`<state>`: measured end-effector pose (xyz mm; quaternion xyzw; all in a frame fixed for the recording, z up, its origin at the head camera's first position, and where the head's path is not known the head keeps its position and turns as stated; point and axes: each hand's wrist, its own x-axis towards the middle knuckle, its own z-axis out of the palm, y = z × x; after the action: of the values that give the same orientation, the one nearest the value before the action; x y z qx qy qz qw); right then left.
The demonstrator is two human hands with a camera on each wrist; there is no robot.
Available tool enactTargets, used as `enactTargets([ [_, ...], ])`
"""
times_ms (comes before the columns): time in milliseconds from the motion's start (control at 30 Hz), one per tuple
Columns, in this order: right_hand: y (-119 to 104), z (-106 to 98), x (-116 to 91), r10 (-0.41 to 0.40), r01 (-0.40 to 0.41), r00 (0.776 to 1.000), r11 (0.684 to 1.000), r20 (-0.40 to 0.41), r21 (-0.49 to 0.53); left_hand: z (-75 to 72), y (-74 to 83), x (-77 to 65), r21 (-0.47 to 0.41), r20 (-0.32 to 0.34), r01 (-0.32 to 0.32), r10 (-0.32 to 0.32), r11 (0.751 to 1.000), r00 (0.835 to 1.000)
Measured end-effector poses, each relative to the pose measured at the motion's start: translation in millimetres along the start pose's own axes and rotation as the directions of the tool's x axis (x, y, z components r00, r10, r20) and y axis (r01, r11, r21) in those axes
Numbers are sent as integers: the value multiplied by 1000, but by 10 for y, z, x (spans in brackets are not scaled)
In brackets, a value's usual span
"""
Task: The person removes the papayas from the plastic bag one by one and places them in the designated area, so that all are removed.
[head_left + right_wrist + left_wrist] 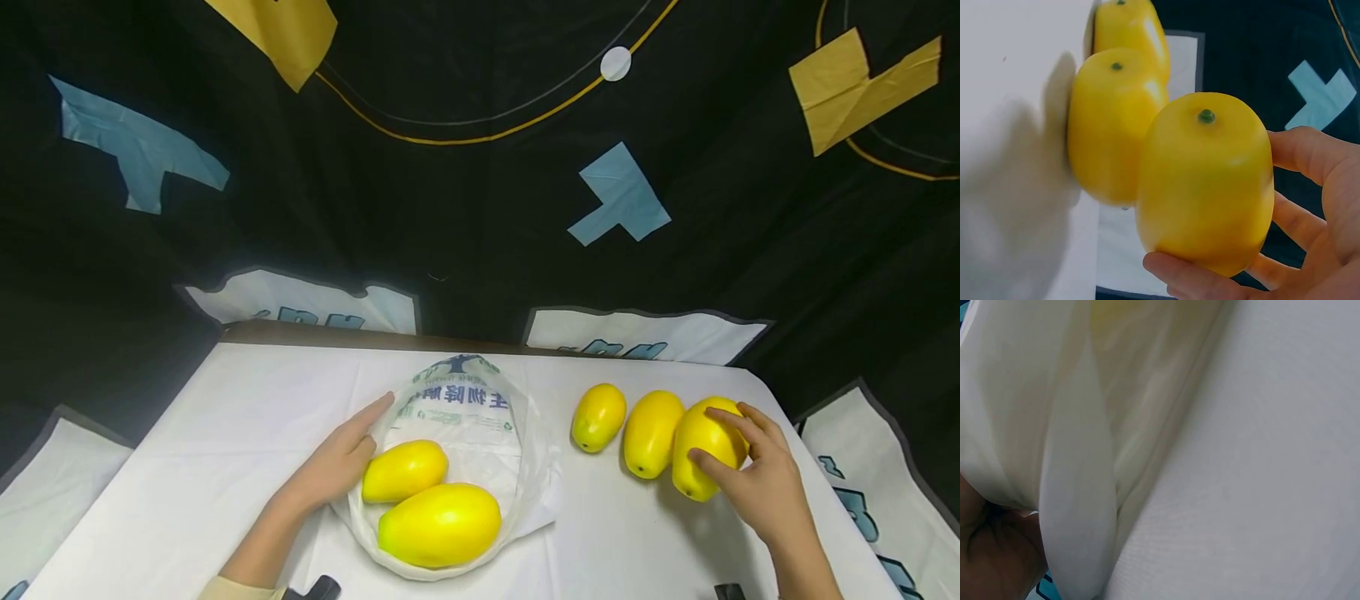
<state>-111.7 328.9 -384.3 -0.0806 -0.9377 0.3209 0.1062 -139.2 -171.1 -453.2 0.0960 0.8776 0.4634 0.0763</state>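
My right hand (768, 475) grips a large yellow mango (1207, 187) with thumb and fingers spread around its sides. In the right wrist view its green stem nub faces the camera. Two more yellow mangoes, a middle one (653, 434) and a smaller one (598, 417), lie in a row to its left. A thin white plastic bag (457, 417) with printed characters lies with its mouth spread. Inside are a smaller mango (405, 471) and a larger one (440, 525). At the bag's left rim, my left hand (337, 462) holds the plastic; its fingertips are partly hidden.
A white cloth covers the table (202, 442). Behind it hangs a dark curtain (450, 225) with blue, yellow and white patches. The table's right edge runs close beside the right hand.
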Motion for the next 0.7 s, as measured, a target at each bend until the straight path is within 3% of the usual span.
enactTargets([
  [700,494,89,116,202,-191,974,976,104,-106,5,-17,3,-5,-1,2,-2,1000,1000],
])
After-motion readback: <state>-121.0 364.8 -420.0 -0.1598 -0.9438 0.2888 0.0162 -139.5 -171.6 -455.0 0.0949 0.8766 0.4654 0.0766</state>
